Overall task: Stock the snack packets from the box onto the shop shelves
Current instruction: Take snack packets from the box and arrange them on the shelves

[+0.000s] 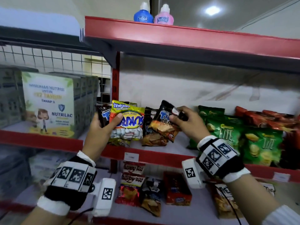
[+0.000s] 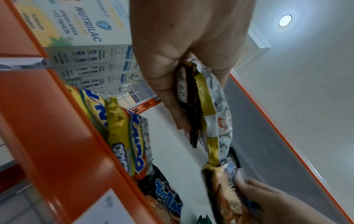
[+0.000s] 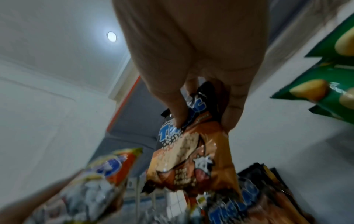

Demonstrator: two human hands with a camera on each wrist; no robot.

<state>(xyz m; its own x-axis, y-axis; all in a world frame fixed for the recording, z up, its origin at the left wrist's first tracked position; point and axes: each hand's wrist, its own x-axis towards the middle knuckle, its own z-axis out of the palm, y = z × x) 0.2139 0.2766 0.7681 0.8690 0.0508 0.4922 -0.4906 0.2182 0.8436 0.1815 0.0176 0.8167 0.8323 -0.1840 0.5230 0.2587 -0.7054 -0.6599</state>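
Note:
My left hand [image 1: 103, 122] grips a yellow Sukro packet [image 1: 128, 122] upside down together with a black Tic Tac packet [image 1: 103, 115] behind it, above the left end of the middle red shelf [image 1: 162, 155]. In the left wrist view the left hand [image 2: 184, 94] clamps both packets [image 2: 203, 106] between fingers and thumb. My right hand [image 1: 183, 118] pinches the top of a brown-and-black Tic Tac packet [image 1: 164, 125] just above the shelf board. The right wrist view shows the right hand [image 3: 203, 106] holding that packet [image 3: 189, 156] hanging downward. More Tic Tac packets [image 1: 152, 137] stand on the shelf behind.
Green chip bags [image 1: 227, 132] and red bags [image 1: 276, 120] fill the shelf to the right. A Nutrilac box [image 1: 48, 104] stands on the left shelf. The lower shelf holds Happy Tos packets [image 1: 132, 176] and a red box [image 1: 177, 189]. Two bottles [image 1: 152, 15] sit on top.

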